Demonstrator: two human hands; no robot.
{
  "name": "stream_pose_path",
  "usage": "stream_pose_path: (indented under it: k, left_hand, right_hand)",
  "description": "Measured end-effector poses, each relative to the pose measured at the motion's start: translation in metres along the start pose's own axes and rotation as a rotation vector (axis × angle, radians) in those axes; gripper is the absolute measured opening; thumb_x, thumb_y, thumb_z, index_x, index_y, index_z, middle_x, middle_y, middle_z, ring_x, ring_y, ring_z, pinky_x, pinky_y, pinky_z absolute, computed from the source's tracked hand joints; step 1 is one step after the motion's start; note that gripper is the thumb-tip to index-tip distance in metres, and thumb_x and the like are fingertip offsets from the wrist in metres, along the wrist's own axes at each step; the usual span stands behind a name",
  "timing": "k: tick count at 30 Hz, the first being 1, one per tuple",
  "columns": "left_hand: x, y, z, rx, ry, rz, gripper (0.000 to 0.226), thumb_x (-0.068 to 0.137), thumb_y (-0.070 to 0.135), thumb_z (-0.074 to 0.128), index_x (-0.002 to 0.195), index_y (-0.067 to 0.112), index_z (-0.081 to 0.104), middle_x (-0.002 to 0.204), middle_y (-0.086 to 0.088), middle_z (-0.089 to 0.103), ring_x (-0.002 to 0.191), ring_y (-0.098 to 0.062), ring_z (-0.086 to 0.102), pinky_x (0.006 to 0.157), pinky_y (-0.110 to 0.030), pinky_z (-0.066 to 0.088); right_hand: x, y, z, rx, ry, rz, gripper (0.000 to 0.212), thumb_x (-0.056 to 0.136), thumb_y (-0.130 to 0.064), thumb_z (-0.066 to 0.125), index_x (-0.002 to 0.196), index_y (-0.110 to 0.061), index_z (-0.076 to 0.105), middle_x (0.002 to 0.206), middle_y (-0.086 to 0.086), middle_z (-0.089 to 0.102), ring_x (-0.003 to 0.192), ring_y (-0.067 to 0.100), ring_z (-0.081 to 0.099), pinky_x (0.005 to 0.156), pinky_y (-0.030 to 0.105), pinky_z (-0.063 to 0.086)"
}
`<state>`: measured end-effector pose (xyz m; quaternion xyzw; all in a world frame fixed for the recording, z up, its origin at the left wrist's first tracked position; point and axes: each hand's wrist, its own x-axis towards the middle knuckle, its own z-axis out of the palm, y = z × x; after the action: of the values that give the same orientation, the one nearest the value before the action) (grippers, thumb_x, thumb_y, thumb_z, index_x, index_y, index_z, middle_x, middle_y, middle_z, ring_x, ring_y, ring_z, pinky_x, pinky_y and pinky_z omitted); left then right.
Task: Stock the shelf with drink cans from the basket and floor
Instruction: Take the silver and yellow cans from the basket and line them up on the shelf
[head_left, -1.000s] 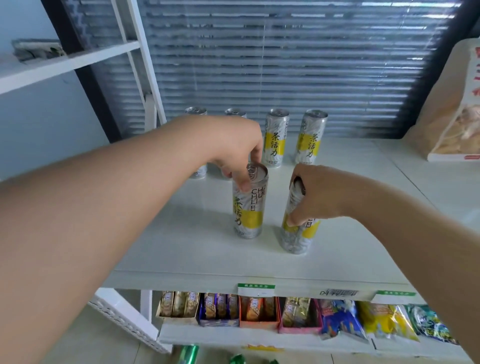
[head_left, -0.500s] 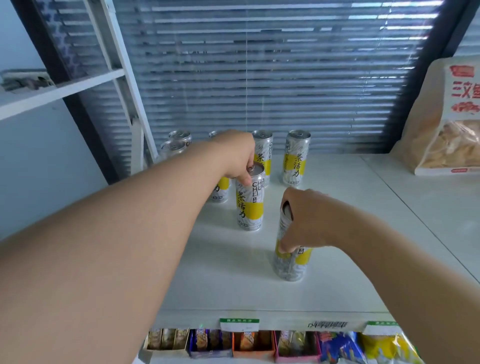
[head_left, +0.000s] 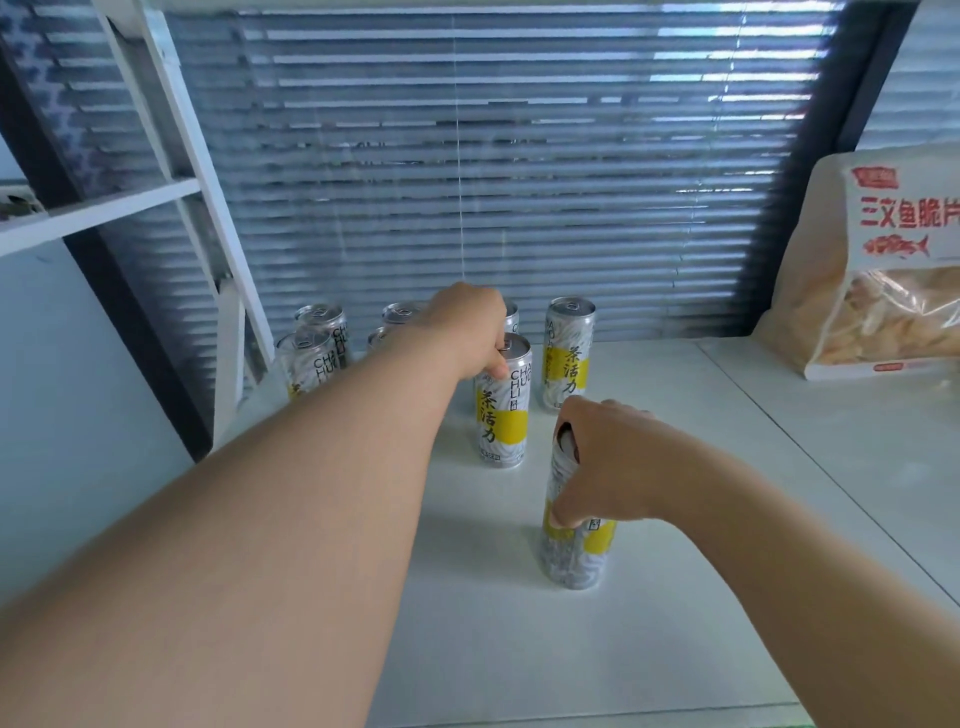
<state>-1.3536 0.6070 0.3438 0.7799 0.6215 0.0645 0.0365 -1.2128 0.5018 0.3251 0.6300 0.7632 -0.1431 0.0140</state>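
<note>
Two tall silver-and-yellow drink cans stand upright on the white shelf (head_left: 675, 467). My left hand (head_left: 470, 332) grips the top rim of the farther can (head_left: 503, 415), which stands just in front of the back row. My right hand (head_left: 602, 462) wraps the upper half of the nearer can (head_left: 576, 551), closer to the shelf's front. Behind them several more cans stand in rows: one at the back right (head_left: 567, 353), others at the back left (head_left: 318, 343), partly hidden by my left arm.
A large bag of fish crisps (head_left: 883, 270) leans at the back right of the shelf. Grey window blinds (head_left: 493, 156) close off the back. A white shelf upright (head_left: 208, 208) and a higher white shelf board (head_left: 98, 213) stand at the left.
My left hand has pushed its can farther back toward the rear row. My right hand's can has stayed near the front. The camera has tilted up, so the lower snack shelf has left the view.
</note>
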Motion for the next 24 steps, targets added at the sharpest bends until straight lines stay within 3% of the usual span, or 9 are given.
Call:
stream_pose_path:
  k: [5, 10, 12, 15, 18, 21, 24]
  left_hand:
    - [0.01, 0.003, 0.004, 0.072, 0.002, -0.002, 0.027, 0.078, 0.03, 0.077, 0.074, 0.008, 0.061, 0.089, -0.016, 0.067, 0.095, -0.033, 0.063, 0.066, -0.031, 0.038]
    - [0.013, 0.004, 0.001, 0.172, 0.018, 0.016, 0.043, 0.078, 0.03, 0.076, 0.057, 0.01, 0.045, 0.094, -0.021, 0.066, 0.097, -0.035, 0.062, 0.073, -0.038, 0.046]
    - [0.015, 0.005, 0.0, 0.173, 0.014, -0.005, 0.042, 0.078, 0.031, 0.077, 0.059, 0.011, 0.045, 0.087, -0.017, 0.066, 0.095, -0.033, 0.063, 0.069, -0.035, 0.043]
    - [0.016, 0.006, -0.001, 0.165, 0.001, -0.021, 0.033, 0.078, 0.031, 0.076, 0.067, 0.008, 0.055, 0.064, -0.005, 0.048, 0.093, -0.032, 0.063, 0.069, -0.035, 0.044]
    - [0.015, 0.006, 0.0, 0.166, 0.011, 0.0, 0.033, 0.079, 0.031, 0.076, 0.092, 0.003, 0.065, 0.068, -0.005, 0.049, 0.095, -0.032, 0.062, 0.071, -0.035, 0.044]
    - [0.017, 0.006, 0.0, 0.184, 0.008, 0.005, 0.03, 0.079, 0.031, 0.076, 0.085, 0.005, 0.063, 0.066, -0.004, 0.048, 0.093, -0.032, 0.062, 0.072, -0.035, 0.045]
    - [0.018, 0.007, 0.0, 0.193, 0.006, -0.005, 0.039, 0.079, 0.032, 0.076, 0.062, 0.009, 0.05, 0.061, -0.003, 0.045, 0.085, -0.029, 0.06, 0.07, -0.035, 0.045]
  right_hand:
    - [0.007, 0.004, -0.001, 0.008, -0.002, 0.002, 0.054, 0.076, -0.036, 0.077, 0.112, -0.016, 0.041, 0.099, 0.003, 0.047, 0.089, 0.022, 0.045, 0.053, 0.023, 0.027]
    - [0.013, 0.007, -0.001, 0.025, -0.006, 0.003, 0.053, 0.074, -0.035, 0.078, 0.107, -0.016, 0.041, 0.101, 0.002, 0.05, 0.09, 0.023, 0.048, 0.053, 0.024, 0.029]
    - [0.014, 0.007, -0.003, 0.02, -0.008, -0.001, 0.054, 0.075, -0.034, 0.077, 0.112, -0.014, 0.044, 0.099, 0.001, 0.051, 0.09, 0.023, 0.049, 0.054, 0.024, 0.03]
    - [0.017, 0.008, -0.005, 0.01, -0.017, 0.0, 0.054, 0.076, -0.034, 0.077, 0.114, -0.013, 0.045, 0.087, -0.003, 0.045, 0.089, 0.022, 0.05, 0.055, 0.024, 0.03]
    - [0.021, 0.009, -0.007, 0.003, -0.023, 0.015, 0.05, 0.076, -0.034, 0.077, 0.107, -0.015, 0.042, 0.083, -0.004, 0.044, 0.086, 0.021, 0.049, 0.055, 0.024, 0.031]
    - [0.027, 0.012, -0.006, 0.019, -0.02, 0.04, 0.051, 0.073, -0.033, 0.078, 0.103, -0.015, 0.041, 0.087, -0.001, 0.048, 0.086, 0.022, 0.05, 0.056, 0.025, 0.033]
    - [0.033, 0.016, -0.004, 0.045, -0.008, 0.067, 0.054, 0.07, -0.034, 0.079, 0.105, -0.016, 0.041, 0.1, 0.004, 0.051, 0.093, 0.026, 0.052, 0.062, 0.029, 0.039]
